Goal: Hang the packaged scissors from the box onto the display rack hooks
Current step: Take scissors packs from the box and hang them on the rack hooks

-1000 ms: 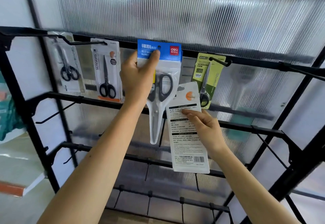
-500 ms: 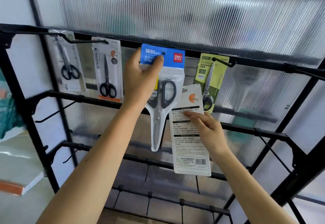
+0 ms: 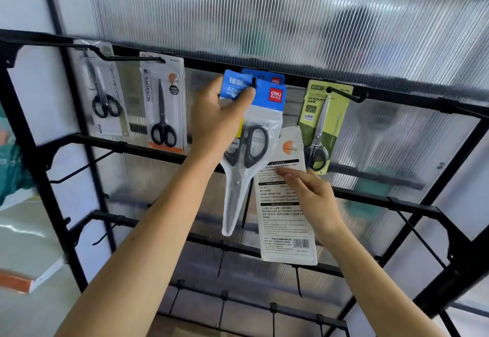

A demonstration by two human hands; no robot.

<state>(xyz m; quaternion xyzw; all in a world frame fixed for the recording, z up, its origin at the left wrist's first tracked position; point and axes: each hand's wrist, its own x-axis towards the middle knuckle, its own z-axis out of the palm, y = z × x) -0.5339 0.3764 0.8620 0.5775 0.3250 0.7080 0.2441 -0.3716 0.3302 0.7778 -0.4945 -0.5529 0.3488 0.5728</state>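
Observation:
My left hand [image 3: 219, 119] pinches the blue header of a packaged pair of black-handled scissors [image 3: 251, 135], thumb on the front. The tip of a black hook [image 3: 254, 82] pokes through the pack's hang hole, with another blue pack [image 3: 275, 80] hanging behind it. My right hand [image 3: 312, 193] holds a white pack [image 3: 285, 204] with its printed back toward me, lower and to the right. Other scissor packs hang on the black rack's top bar [image 3: 201, 61]: a clear one [image 3: 103, 90], a white one with an orange dot [image 3: 164, 103] and a green one [image 3: 321, 122].
Below the top bar run several more black bars with bare hooks [image 3: 79, 170]. A ribbed translucent panel [image 3: 264, 13] backs the rack. A white and orange board edge [image 3: 29, 281] juts in at the lower left.
My left hand has carried the blue pack up and slightly right, and the hook tip now shows through its hang hole. My right hand with the white pack has barely moved.

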